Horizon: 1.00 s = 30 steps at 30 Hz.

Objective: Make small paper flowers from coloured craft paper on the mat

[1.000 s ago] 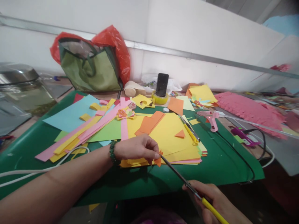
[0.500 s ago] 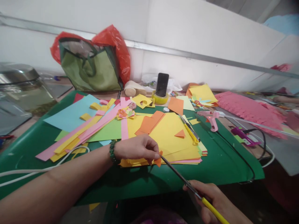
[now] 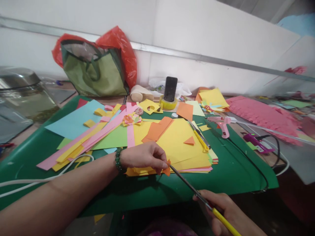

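My left hand (image 3: 149, 157), a green bead bracelet on its wrist, pinches a small piece of orange paper (image 3: 167, 170) over the front edge of a stack of yellow paper (image 3: 180, 142). My right hand (image 3: 223, 209) is wrapped round a pair of scissors (image 3: 188, 184) with a yellow handle, seen edge-on. Their tips touch the orange piece close to my left fingertips; whether the blades are parted there is too small to tell. On the stack lie orange strips (image 3: 157, 129), an orange triangle (image 3: 189, 141) and a yellow utility knife (image 3: 201, 137).
A pink glue gun (image 3: 222, 126) stands on the right of the green mat (image 3: 236, 170), its black cord trailing frontward. Colored paper strips (image 3: 98, 134) and a white cable (image 3: 59, 175) lie left. Behind are a phone (image 3: 170, 88) on a tape roll and a green bag (image 3: 94, 72).
Both hands, the orange piece and the scissors stay almost in the same place. The view has shifted very slightly.
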{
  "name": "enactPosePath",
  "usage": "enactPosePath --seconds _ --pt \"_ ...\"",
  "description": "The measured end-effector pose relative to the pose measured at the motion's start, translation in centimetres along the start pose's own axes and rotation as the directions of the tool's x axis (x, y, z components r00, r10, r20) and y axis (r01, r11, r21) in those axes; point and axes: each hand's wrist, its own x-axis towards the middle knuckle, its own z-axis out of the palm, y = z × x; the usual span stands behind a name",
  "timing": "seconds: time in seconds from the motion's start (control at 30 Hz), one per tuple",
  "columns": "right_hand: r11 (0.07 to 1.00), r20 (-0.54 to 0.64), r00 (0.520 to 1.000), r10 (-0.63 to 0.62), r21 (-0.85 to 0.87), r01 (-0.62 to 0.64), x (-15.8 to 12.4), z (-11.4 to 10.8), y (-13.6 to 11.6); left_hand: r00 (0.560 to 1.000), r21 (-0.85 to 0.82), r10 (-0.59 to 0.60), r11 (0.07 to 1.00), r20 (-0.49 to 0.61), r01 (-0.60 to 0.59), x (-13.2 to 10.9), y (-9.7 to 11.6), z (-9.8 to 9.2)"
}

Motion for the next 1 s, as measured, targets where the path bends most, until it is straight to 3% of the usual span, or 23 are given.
enactPosePath --seconds 0.27,0.57,1.0 --pt "0.997 -0.050 0.998 -0.036 -0.064 0.033 -0.2 0.0 -0.1 0.998 -0.118 -0.048 0.992 -0.048 0.042 0.1 0.0 0.4" --pt "0.993 -0.035 0.996 -0.085 0.085 0.088 0.1 0.6 2.4 0.991 -0.208 -0.105 0.974 -0.079 0.087 0.0 0.3 1.0" --pt "0.990 -0.040 0.995 -0.088 0.104 0.092 0.5 0.9 1.0 0.988 -0.221 -0.111 0.972 -0.112 0.084 0.1 0.3 1.2"
